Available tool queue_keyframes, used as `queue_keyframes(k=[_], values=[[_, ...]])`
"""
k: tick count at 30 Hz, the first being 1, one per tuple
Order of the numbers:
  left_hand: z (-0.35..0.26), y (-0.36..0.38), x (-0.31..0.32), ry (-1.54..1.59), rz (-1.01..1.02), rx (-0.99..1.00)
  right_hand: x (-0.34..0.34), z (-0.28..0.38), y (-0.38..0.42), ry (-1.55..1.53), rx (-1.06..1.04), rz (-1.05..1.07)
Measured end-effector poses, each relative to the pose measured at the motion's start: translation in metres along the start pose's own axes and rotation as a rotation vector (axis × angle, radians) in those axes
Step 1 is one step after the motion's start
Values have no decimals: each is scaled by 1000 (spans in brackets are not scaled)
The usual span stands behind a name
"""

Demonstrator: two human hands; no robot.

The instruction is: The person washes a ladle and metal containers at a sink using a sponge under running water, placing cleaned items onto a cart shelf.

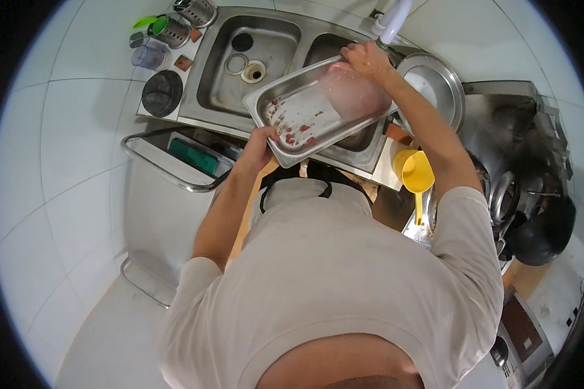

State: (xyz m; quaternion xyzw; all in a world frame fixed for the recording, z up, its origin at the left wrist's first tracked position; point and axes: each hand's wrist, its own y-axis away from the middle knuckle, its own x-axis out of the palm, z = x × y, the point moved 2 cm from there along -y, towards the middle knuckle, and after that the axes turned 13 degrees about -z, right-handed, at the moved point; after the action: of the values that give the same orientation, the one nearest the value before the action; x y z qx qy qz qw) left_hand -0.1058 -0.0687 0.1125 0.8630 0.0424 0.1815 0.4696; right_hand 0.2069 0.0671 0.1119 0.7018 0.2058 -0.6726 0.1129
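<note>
A shallow rectangular metal tray (313,150) is held tilted over the sink, with red scraps and reddish liquid on its bottom. My left hand (259,144) is closed on the tray's near left corner, thumb over the rim. Toward the right end of the tray rests a pale pink, cloudy mass (357,94), which looks like meat in a clear plastic bag. My right hand (368,59) has its fingers curled over the far end of this mass, just below the white faucet (391,23).
The left basin (222,78) of the steel sink holds a drain ring and a black stopper. A round metal lid (457,91) lies right of the sink, a yellow scoop (417,174) nearer. Utensil holders (170,31) stand far left; a dark wok (542,227) sits at right.
</note>
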Motion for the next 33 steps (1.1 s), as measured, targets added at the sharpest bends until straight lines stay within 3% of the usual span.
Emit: queue_keyframes(k=[3,8,12,15,18,21,24,27,30,33], values=[[11,-9,1,-16,-10,75,32,-17,-1,-127,-105,-171],[0,15,26,-139,-48,140,27,-21,2,-40,-41,-91],[0,14,32,-122,-93,186,24,-14,5,-24,83,-128],[-3,19,40,-47,-105,238,43,-21,3,-191,201,-266],[0,-2,28,-25,-85,265,47,-25,1,-256,407,-311],[2,-10,22,-40,-52,313,49,-23,1,-284,576,-163],[2,-28,16,-35,-64,359,59,-14,12,-84,526,-329],[-1,-45,14,-53,-95,418,43,0,12,-158,592,-530],[-3,-48,18,-113,-81,503,50,-3,-3,-678,714,-49],[-6,-50,22,-176,-54,528,85,-1,-13,-1906,1309,-98]])
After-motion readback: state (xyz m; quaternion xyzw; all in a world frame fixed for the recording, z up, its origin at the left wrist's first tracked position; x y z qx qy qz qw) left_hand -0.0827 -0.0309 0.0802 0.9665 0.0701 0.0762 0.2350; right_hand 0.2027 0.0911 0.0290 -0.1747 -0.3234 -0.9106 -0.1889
